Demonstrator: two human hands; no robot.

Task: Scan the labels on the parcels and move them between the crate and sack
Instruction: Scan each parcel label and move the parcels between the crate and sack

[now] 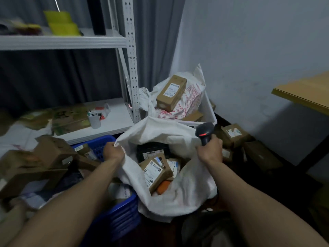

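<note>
A white cloth sack (179, 196) gapes open in front of me, with several labelled cardboard parcels (156, 172) and an orange item inside. My left hand (114, 152) grips the sack's left rim. My right hand (210, 150) holds a black barcode scanner (204, 132) with a red light, and also presses on the sack's right rim. A blue plastic crate (122, 216) stands to the left of the sack, with parcels in it, partly hidden by my left arm.
A white bin (208, 111) behind the sack holds another sack and a long brown box (171, 92). Loose boxes (233, 133) lie on the floor at right. White metal shelving (131, 68) stands at left, a wooden table (306, 95) at right.
</note>
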